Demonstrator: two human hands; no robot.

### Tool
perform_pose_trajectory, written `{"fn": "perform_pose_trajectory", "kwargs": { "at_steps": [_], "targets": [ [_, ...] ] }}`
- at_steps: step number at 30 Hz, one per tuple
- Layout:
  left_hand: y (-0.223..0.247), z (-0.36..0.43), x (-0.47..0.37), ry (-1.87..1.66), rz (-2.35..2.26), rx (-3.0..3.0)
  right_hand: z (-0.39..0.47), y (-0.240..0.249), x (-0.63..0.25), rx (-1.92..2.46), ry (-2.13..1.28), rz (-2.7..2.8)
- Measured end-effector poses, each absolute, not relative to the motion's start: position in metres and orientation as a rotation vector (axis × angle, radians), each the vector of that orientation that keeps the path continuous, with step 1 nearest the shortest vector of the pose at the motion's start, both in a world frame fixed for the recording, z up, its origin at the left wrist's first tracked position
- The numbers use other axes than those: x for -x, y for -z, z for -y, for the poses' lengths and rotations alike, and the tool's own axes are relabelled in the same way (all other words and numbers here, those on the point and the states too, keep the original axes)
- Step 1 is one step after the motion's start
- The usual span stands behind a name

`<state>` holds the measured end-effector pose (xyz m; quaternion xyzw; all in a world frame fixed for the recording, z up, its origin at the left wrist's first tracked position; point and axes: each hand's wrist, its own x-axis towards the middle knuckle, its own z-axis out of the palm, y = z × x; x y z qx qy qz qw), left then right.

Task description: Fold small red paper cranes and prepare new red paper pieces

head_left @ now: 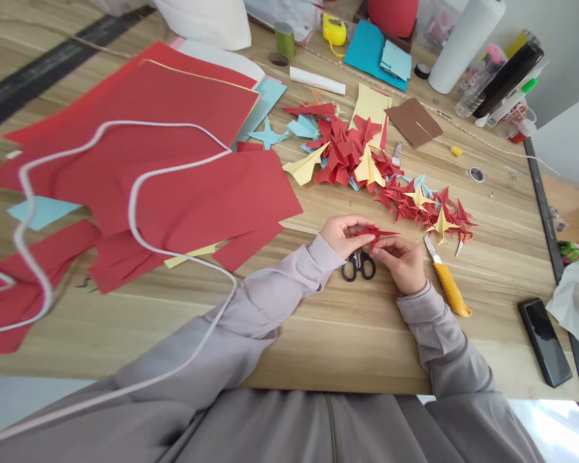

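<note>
Between my two hands is a small folded piece of red paper (377, 232), pointed toward the right. My left hand (340, 235) pinches it from the left, thumb against fingers. My right hand (402, 258) is closed on its lower right part with thumb and forefinger. Black-handled scissors (359, 265) lie on the table just beneath the hands, their blades partly hidden. To the right of my right hand rests a yellow utility knife (446, 276) with its blade out. Beyond the hands, a pile of folded red paper pieces (340, 151) is mixed with yellow and blue ones.
Large red paper sheets (207, 186) cover the left side, with a white cable (134, 206) looping over them. A phone (544, 341) lies at the right. Toward the back are a brown paper piece (413, 122), a yellow tape measure (334, 30) and a white cylinder (466, 45).
</note>
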<state>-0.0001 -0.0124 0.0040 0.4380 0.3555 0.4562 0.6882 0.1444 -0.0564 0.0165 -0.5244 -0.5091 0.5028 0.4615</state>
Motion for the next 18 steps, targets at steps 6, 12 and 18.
{"fn": "perform_pose_trajectory", "kwargs": {
  "at_steps": [6, 12, 18],
  "targets": [
    [-0.0053, 0.0118, -0.0005, -1.027, -0.81, -0.918, 0.056, -0.0178, -0.1431, 1.267, -1.206, 1.289],
    [-0.0076, 0.0134, 0.0013, -1.013, -0.784, -0.945, 0.0572, -0.0181, -0.1436, 1.273, -1.258, 1.235],
    [-0.0069, 0.0149, 0.001, -1.01, -0.767, -0.94, 0.0571, -0.0189, -0.1436, 1.244, -1.282, 1.199]
  ]
}}
